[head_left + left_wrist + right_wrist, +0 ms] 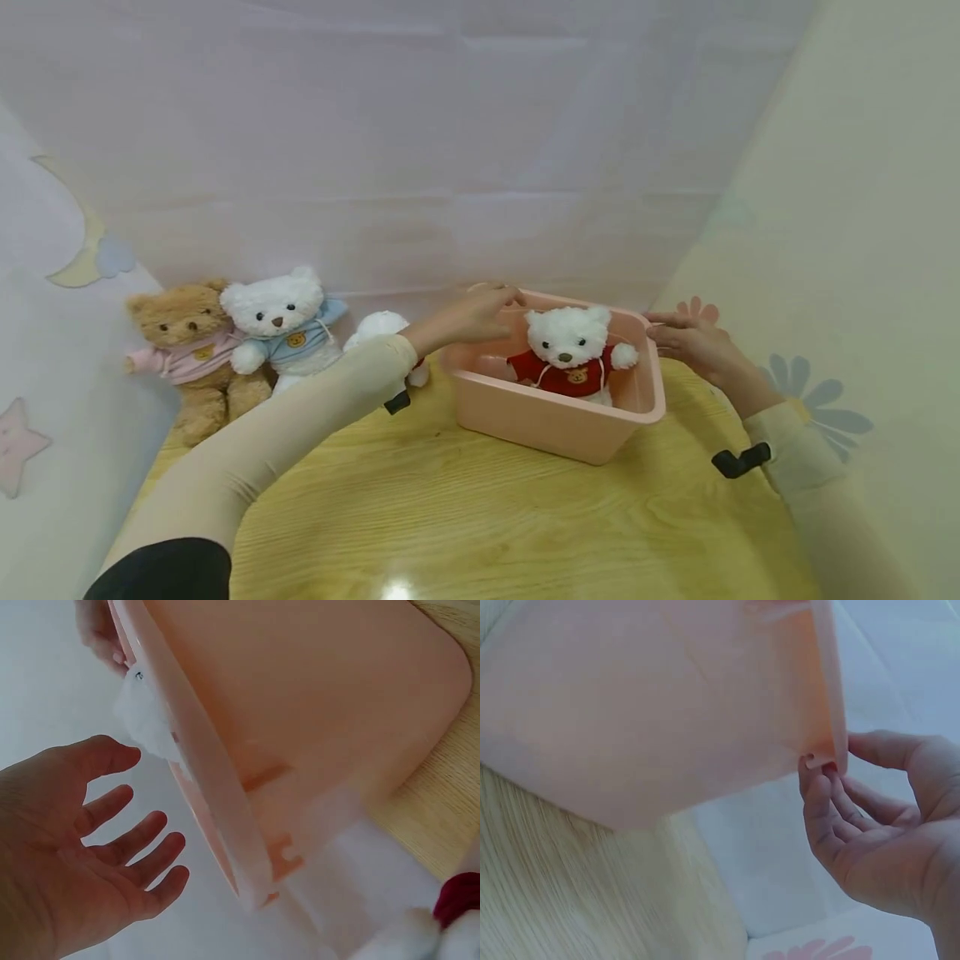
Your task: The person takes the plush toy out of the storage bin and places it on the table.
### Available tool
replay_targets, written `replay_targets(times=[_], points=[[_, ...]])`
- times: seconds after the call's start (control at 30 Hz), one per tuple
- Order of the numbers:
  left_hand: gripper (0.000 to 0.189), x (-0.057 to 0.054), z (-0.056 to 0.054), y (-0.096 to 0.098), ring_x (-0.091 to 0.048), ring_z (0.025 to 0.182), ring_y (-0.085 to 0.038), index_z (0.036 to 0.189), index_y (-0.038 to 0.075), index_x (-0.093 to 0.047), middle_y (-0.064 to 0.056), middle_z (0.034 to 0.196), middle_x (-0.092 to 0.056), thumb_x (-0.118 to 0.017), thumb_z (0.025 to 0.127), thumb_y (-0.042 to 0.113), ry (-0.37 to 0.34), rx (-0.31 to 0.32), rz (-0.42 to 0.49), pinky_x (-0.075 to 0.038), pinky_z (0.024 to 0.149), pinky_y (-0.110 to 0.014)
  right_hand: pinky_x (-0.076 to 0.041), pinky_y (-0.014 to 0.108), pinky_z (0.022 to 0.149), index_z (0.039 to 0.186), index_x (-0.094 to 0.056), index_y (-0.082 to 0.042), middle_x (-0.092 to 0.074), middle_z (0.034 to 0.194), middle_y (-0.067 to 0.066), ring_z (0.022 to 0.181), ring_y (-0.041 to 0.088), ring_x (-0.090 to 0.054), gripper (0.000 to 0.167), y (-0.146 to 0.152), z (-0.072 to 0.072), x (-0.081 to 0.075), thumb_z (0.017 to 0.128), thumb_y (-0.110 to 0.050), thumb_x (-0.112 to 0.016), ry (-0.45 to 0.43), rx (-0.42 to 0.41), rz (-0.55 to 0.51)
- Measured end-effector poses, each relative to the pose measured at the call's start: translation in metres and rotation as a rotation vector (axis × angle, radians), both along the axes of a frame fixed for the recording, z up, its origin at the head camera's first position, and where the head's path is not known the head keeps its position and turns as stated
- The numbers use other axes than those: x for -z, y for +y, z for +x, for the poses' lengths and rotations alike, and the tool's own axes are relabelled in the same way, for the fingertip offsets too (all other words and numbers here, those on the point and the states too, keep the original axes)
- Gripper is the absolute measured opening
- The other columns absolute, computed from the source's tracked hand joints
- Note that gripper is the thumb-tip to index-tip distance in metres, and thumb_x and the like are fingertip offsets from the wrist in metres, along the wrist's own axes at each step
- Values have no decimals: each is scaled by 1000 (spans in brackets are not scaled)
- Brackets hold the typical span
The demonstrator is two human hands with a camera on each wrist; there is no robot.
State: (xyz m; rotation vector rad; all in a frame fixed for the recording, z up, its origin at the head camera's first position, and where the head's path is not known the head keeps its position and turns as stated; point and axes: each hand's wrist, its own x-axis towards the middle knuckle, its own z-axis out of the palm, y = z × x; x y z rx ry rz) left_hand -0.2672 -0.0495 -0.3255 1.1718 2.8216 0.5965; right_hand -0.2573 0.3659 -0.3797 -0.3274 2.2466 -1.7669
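A pink plastic bin (551,421) stands on the table, and a white teddy bear (573,367) in a red hoodie sits inside it. My left hand (480,317) is over the bin's left end, fingers spread and slightly bent. The left wrist view shows that same hand (97,840) apart from the rim, holding nothing. At the other end, my right hand (693,346) grips the bin's rim. Seen from the right wrist, fingers of this hand (885,825) curl under the lip with the thumb against its outer side.
Left of the bin, a brown teddy bear (183,321) in pink and a white teddy bear (281,308) in blue lean on the wall. Another white plush toy (378,325) is partly hidden behind my left arm. Walls border the wooden table (450,517) at the back and sides.
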Motion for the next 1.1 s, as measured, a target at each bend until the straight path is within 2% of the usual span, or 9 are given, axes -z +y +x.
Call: replay_targets(times=[0.07,0.17,0.23,0.33,0.43,0.6,0.77,0.9,1.1], points=[[50,-3,-3,10,-51,127,-24,144,8,-54,-9,141,-54,-66,98,23,-7,1,-29,-46,100,-38,-52,29,94,156,-25,10,-40,150,17,117,10,-60,59,3,-1,-5,109,-16,-50,3,-44,26],[57,-6,-7,25,-54,126,-23,150,11,-49,-6,146,-53,-67,98,27,-69,25,-16,-48,97,-37,-52,30,94,156,-23,10,-26,156,28,115,9,-61,59,6,-2,-14,109,-14,-49,5,-83,56],[62,-10,-9,33,-50,131,-24,153,13,-47,-5,150,-49,-69,97,30,-99,50,-19,-46,101,-39,-51,31,95,157,-22,10,-17,160,29,116,8,-61,60,7,-4,-19,109,-13,-50,-1,-94,67],[69,-13,-14,44,-42,139,-26,155,12,-43,-7,154,-44,-72,96,31,-142,85,-41,-40,108,-41,-51,32,96,157,-23,8,-11,162,29,115,6,-60,63,6,-6,-24,107,-14,-54,-9,-93,90],[75,-13,-20,52,-43,136,-23,158,15,-40,-7,153,-45,-76,93,27,-173,111,-91,-38,109,-40,-52,32,95,156,-24,9,-9,162,30,116,9,-61,63,3,-9,-26,107,-13,-56,-6,-88,93],[87,1,-30,62,-51,116,-18,158,23,-39,-4,136,-55,-86,84,17,-205,159,-122,-43,100,-35,-52,35,94,154,-27,12,-20,156,33,117,18,-63,60,-4,-8,-22,106,-10,-55,-22,-89,64],[94,20,-32,68,-46,123,-17,159,17,-34,-6,143,-49,-87,81,12,-239,205,-46,-39,105,-32,-53,35,94,155,-27,11,-29,152,31,115,16,-64,59,-6,-4,-16,107,-10,-54,-43,-65,58],[98,29,-32,73,-48,123,-18,159,17,-35,-7,143,-51,-90,78,11,-197,227,11,-40,103,-30,-52,33,94,155,-27,10,-26,156,29,114,13,-63,59,-5,-2,-15,107,-10,-54,-59,-43,45],[97,31,-30,78,-48,123,-18,158,18,-38,-6,142,-52,-91,77,14,-141,229,36,-40,101,-30,-51,31,96,156,-24,11,-25,156,29,114,10,-62,60,-5,1,-17,108,-11,-53,-54,-32,54]])
